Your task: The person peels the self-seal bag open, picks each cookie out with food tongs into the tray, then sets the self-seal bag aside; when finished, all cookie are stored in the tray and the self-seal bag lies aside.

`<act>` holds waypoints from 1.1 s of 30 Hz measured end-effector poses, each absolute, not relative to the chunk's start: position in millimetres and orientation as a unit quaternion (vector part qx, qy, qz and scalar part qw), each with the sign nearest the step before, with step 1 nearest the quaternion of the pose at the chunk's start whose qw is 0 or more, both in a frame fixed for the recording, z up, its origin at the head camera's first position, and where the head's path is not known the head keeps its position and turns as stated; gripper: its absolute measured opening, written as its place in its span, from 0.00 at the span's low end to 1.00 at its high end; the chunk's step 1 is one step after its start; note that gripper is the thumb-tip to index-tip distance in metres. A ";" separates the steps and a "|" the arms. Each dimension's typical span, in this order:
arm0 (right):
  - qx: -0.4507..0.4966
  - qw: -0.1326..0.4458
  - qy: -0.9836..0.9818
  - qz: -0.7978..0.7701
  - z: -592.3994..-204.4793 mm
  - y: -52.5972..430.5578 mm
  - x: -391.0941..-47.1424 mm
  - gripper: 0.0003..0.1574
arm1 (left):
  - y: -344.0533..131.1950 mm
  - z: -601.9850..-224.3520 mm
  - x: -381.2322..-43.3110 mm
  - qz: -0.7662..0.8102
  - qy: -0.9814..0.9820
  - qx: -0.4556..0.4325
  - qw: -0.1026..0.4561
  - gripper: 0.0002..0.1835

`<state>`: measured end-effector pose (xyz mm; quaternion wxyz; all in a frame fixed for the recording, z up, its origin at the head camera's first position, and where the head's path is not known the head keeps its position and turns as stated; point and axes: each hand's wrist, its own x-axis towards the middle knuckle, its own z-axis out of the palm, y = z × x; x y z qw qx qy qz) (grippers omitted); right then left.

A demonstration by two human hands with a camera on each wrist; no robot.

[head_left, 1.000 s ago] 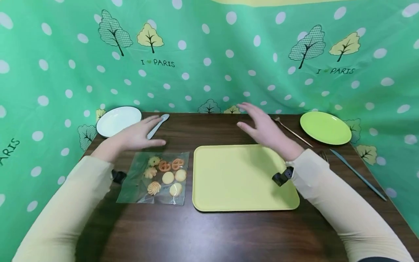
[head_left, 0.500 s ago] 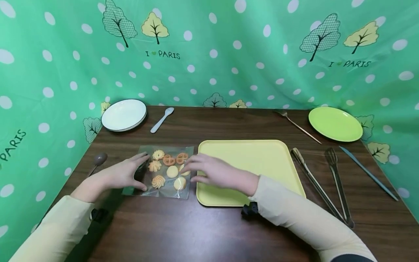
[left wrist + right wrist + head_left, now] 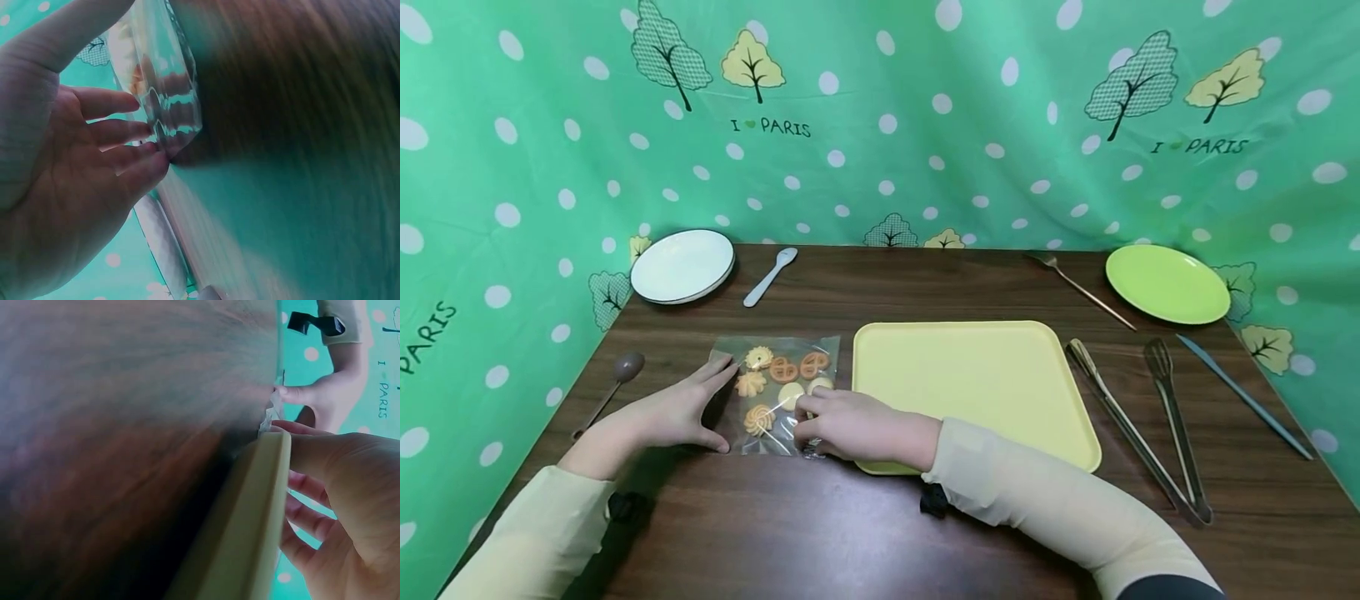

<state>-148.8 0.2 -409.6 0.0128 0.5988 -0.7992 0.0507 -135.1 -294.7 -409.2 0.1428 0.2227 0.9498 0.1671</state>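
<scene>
A clear plastic bag of cookies (image 3: 775,442) lies flat on the table, with round, flower-shaped and pretzel-shaped cookies (image 3: 783,369) inside. At its left edge is my left hand (image 3: 662,412), thumb spread from the fingers; in the left wrist view the fingertips touch the bag's film (image 3: 178,103). My right hand (image 3: 861,425) pinches the lower right part of the bag with curled fingers, hiding a round cookie. The film there is crinkled, as the right wrist view shows beside the thumb. Under the right wrist sits the yellow tray (image 3: 970,358).
White plates (image 3: 682,267) and a light spoon (image 3: 771,277) are at the back left, a dark spoon (image 3: 617,383) near the left forearm. On the right lie metal tongs (image 3: 1135,433), a blue knife (image 3: 1243,396), a fork (image 3: 1086,290) and a green plate (image 3: 1168,283).
Both hands have come down from above the table to the bag's two sides. The right hand has crossed the tray leftward and now pinches the bag, its film crinkling slightly.
</scene>
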 end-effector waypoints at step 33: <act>0.629 0.030 -0.777 0.013 -412.4 -11.6 -156.0 0.04 | -292.2 -405.6 -138.5 0.163 0.949 0.215 0.163 0.66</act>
